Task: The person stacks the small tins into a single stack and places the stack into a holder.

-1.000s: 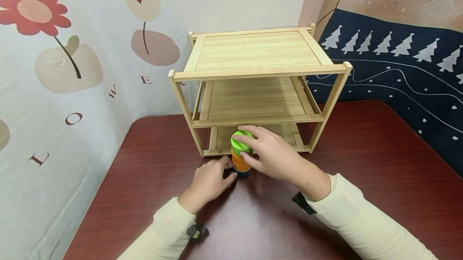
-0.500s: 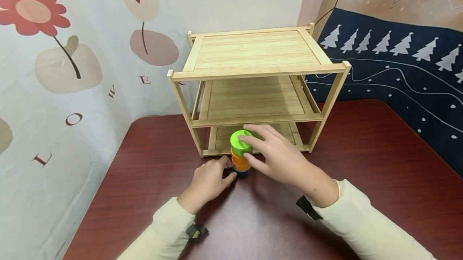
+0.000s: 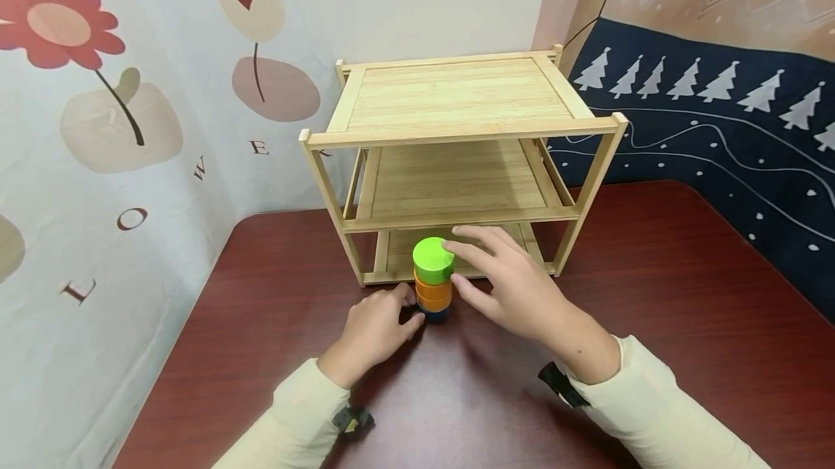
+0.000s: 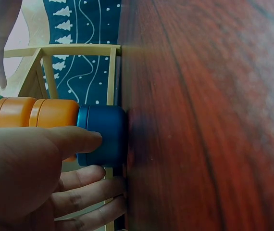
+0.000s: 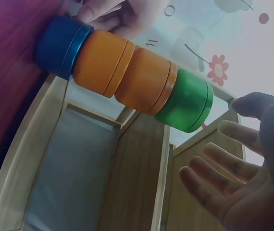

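Four small round lidded canisters stand in one upright stack on the table. A blue canister (image 4: 110, 144) is at the bottom, two orange canisters (image 3: 433, 296) sit above it, and a green canister (image 3: 433, 262) tops the stack. My left hand (image 3: 376, 331) holds the blue one low down, thumb on one side and index finger on the other. To the right of the green canister is my right hand (image 3: 522, 295), its fingers spread and holding nothing. A gap shows between those fingers and the green canister in the right wrist view.
Just behind the stack stands a light wooden rack (image 3: 457, 132) with three shelves. It rests on the dark red table (image 3: 280, 266). Printed cloths (image 3: 150, 56) hang around the back and sides.
My right hand has moved off the green canister toward the right, uncovering its top. The left hand keeps its place at the blue canister, and the stack stays upright.
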Tool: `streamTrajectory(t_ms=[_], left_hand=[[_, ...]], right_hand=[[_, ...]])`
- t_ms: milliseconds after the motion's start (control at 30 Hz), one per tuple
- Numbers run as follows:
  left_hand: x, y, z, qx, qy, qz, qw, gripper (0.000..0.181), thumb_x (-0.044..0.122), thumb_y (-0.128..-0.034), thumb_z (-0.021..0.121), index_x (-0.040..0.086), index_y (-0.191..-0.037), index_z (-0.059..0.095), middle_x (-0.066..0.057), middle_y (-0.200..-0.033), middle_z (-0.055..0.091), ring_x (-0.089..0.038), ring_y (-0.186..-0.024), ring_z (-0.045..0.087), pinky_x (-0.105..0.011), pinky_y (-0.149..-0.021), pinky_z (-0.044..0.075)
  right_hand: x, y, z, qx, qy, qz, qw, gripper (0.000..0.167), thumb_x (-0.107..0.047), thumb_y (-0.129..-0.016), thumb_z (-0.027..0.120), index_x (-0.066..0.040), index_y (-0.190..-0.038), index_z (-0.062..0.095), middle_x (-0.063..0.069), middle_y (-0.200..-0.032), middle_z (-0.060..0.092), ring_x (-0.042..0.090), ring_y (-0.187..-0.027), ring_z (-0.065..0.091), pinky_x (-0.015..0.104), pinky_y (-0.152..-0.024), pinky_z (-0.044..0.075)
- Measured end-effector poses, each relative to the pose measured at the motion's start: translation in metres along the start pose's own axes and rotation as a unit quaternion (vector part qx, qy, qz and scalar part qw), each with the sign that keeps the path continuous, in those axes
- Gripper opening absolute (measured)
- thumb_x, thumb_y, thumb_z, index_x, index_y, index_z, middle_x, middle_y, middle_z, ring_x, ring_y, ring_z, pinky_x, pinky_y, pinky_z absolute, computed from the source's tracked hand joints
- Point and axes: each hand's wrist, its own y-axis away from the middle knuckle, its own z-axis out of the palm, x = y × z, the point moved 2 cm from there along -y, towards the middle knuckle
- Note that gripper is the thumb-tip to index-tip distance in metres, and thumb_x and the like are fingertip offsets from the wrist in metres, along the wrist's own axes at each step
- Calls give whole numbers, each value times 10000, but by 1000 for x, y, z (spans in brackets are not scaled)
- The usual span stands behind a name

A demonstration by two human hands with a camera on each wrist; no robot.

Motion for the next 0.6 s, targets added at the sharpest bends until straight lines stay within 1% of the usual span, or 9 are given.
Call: streamTrajectory(t_ms=[200,433,600], left_hand=[[0,0,0,16,-16,7,10000,278,388,-870,758,192,-1037,655,29,-943,723,-215,-830,704,-431,-606,526],[1,0,1,22,-30,25,10000,281,392,-870,757,188,-1034,654,23,-939,724,-220,-826,703,-433,-599,522],[-1,1,-1,77,-33,8,10000,272,385,-867,758,190,-1028,656,25,-944,726,-228,-842,708,-438,-599,522]], right_hand=[[4,4,0,393,-173,82,9990,442,-180,-887,724,-126,-1316,638,85,-1347,609,252,-1247,570,445,-1003,500],[6,8,2,469,-467,331,9973,435,-133,-885,711,-121,-1314,635,76,-1330,617,234,-1247,580,432,-1011,498],[11,8,6,591,-954,601,9919,426,-77,-891,677,-109,-1313,622,54,-1307,631,203,-1207,612,409,-989,508]])
